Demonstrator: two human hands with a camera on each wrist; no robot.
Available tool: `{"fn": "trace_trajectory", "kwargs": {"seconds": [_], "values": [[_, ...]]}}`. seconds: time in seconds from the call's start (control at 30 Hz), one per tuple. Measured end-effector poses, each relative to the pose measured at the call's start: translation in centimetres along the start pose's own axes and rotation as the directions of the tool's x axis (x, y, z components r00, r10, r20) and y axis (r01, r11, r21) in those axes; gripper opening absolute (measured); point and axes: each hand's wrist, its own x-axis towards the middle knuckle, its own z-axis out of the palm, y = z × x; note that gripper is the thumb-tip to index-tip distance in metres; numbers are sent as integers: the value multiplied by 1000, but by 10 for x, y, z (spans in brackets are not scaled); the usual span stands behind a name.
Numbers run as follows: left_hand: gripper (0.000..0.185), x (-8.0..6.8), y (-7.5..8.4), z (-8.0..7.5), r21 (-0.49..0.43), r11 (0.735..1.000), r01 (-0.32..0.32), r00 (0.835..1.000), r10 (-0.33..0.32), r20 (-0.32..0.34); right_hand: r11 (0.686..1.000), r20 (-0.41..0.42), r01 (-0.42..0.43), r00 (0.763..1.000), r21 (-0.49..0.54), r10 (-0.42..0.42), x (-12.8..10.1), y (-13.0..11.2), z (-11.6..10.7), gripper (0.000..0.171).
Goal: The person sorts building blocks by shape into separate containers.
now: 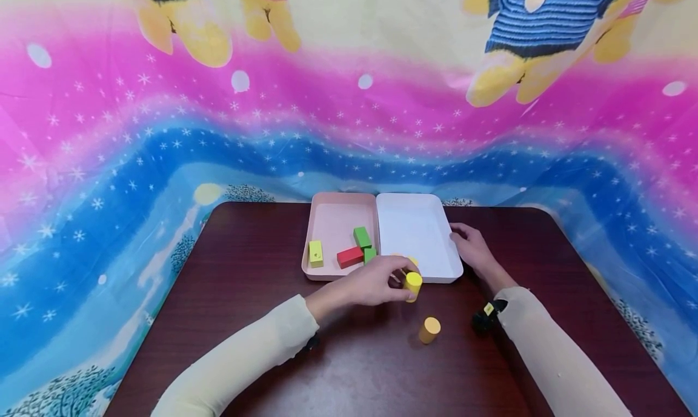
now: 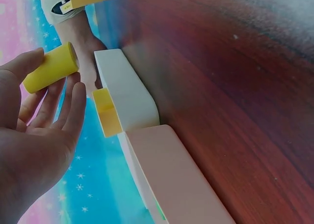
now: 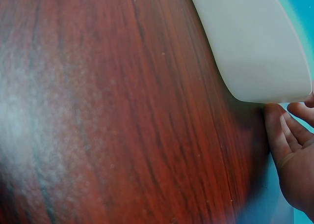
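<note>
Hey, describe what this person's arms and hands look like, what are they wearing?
Both arms wear long, close-fitting cream sleeves that end at the wrists. The left hand and right hand are bare, with no gloves or rings visible. A small black device with a yellow mark is strapped at the right wrist; a dark strap shows under the left cuff.

Dark wooden table (image 1: pixel 262 320) before a bright cartoon-bear cloth backdrop (image 1: pixel 136 138) (pink, blue, starry).
</note>
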Motion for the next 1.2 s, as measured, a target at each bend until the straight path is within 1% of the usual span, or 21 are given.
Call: {"fn": "trace_trajectory", "kwargs": {"seconds": [0.17,0.37,0.63,0.77,0.97,1.2], "values": [[33,3,2,-4,-8,1000,-3,1000,3,-21,1000,0,-2,1000,0,2,0,-1,0,52],[33,7,4,-7,-13,1000,9,999,-9,-52,1000,-2,-2,1000,-4,2,0,-1,0,52],[35,13,5,-8,16,999,-30,997,32,-68,1000,3,-8,1000,-15,8,0,0,1,54],[33,17,6,-8,12,999,-40,996,41,-81,1000,-1,-12,1000,-13,12,0,1,1,53],[31,20,6,-10,14,999,-36,995,37,-89,1000,-11,-13,1000,-15,13,2,2,2,53],[31,26,6,-12,31,999,-14,995,17,-93,1000,-16,-6,1000,-22,6,2,0,2,53]]}}
